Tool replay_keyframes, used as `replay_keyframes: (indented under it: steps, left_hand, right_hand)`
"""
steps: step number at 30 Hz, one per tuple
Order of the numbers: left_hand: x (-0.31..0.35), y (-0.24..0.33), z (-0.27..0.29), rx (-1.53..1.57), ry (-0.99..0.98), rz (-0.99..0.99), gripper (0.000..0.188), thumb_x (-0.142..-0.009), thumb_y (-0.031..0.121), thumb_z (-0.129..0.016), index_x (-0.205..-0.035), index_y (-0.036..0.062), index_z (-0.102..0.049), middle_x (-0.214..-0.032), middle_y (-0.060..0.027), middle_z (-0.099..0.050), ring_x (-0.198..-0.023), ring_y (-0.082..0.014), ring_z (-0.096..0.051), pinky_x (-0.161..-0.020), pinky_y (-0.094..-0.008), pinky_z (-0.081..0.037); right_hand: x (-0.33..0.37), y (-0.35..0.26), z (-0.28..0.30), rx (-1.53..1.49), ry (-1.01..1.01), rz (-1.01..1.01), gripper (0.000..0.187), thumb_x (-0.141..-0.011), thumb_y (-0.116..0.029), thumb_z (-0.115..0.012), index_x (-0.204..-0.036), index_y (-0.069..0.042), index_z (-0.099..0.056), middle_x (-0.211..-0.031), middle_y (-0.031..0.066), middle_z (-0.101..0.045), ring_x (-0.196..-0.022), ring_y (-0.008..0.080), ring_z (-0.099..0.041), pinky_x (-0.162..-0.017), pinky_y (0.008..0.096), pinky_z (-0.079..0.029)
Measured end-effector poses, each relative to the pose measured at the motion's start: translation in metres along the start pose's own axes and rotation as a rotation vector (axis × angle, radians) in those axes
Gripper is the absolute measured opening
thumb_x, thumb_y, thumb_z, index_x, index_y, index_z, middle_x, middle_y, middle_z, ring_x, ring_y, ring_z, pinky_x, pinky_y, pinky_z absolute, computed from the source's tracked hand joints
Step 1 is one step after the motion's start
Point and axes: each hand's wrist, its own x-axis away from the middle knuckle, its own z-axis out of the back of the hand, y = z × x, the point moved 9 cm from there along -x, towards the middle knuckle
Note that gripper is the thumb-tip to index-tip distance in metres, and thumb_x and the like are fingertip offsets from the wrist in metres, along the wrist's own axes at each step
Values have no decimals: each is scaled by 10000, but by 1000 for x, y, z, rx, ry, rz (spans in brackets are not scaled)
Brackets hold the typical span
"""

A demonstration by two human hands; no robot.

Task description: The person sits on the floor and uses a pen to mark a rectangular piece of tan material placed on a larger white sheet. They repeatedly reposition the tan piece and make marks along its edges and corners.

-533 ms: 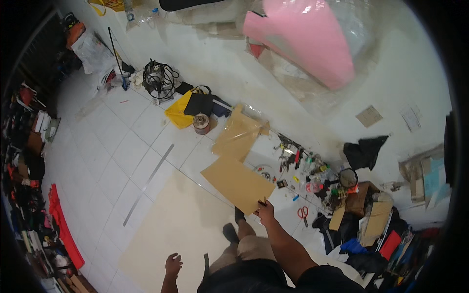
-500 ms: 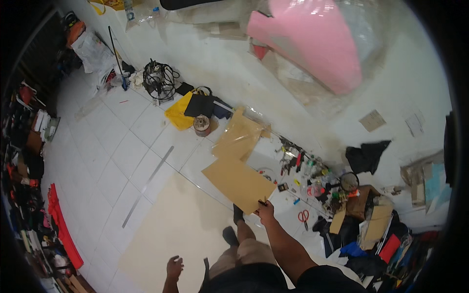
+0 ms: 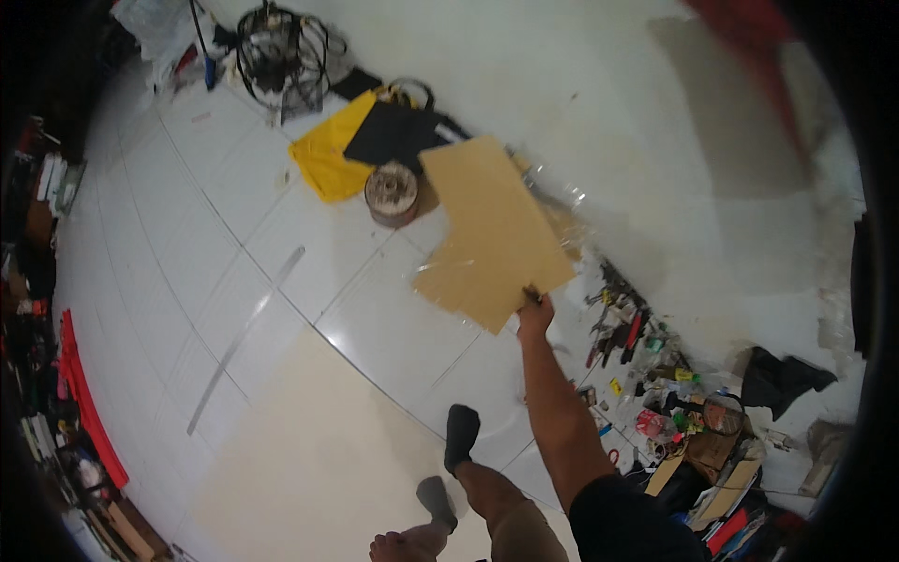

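A flat tan sheet, like cardboard or thick paper [image 3: 492, 220], is held at its near corner by my right hand [image 3: 535, 318], arm stretched forward. A small dark object [image 3: 532, 295] shows at my fingers; its kind is too small to tell. The sheet hangs over a second tan piece in clear plastic [image 3: 449, 281] by the wall. My left hand [image 3: 405, 547] is low at the bottom edge near my leg, loosely bent, with nothing visible in it. A large cream sheet [image 3: 281, 450] lies on the tiles beside my socked feet.
A round, dirty spool-like can [image 3: 391, 192], a yellow bag [image 3: 332, 150] and coiled black cable [image 3: 286, 51] sit along the wall. Tools and clutter [image 3: 637, 328] spread at right, near a cardboard box [image 3: 721, 454]. A long metal strip [image 3: 243, 342] and red cloth [image 3: 89, 398] lie at left.
My right hand has carried the tan sheet forward toward the wall, over the plastic-wrapped piece. My feet have stepped and the view has shifted. My left hand now sits nearer my leg.
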Motion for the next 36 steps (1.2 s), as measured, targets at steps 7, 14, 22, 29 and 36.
replay_keyframes:
  steps: [7, 14, 22, 29, 36]
  left_hand:
    - [-2, 49, 44, -16, -39, 85, 308, -865, 370, -691, -944, 72, -666, -979, -161, -625, -969, -389, -577, -876, -530, -472]
    - [0, 71, 48, 18, -220, 124, 337, -916, 402, -659, -990, 73, -668, -1044, -170, -622, -1026, -391, -563, -920, -531, -464]
    - [8, 84, 44, -29, -265, 85, 335, -927, 379, -637, -1022, 61, -677, -1047, -193, -641, -1042, -396, -591, -956, -523, -470]
    - [13, 87, 48, -173, -314, 95, 308, -939, 329, -628, -1044, 44, -679, -1054, -204, -674, -1029, -393, -625, -901, -550, -498]
    - [-3, 155, 125, 418, 21, -394, 623, -929, 246, -722, -1436, -21, -479, -1316, -207, -596, -1255, -374, -544, -1082, -481, -420]
  right_hand:
    - [-62, 107, 53, 1069, 208, -34, 316, -897, -329, -724, -1013, -34, -723, -999, 214, -743, -989, 406, -711, -854, 466, -558]
    - [-41, 110, 70, 671, 337, 9, 501, -955, -275, -693, -1312, 38, -532, -1237, 287, -632, -1164, 406, -630, -992, 452, -492]
    - [52, 98, 47, 940, -257, 164, 282, -1007, -215, -614, -1204, -56, -491, -1169, 261, -623, -991, 490, -652, -832, 521, -526]
    - [229, 107, 50, 1231, -665, 81, 274, -996, -334, -571, -1100, -81, -593, -986, 212, -682, -902, 413, -685, -803, 545, -537]
    - [432, -53, 35, 1185, -1303, 109, 192, -959, -257, -616, -1027, -87, -676, -984, 117, -656, -895, 353, -678, -806, 485, -548]
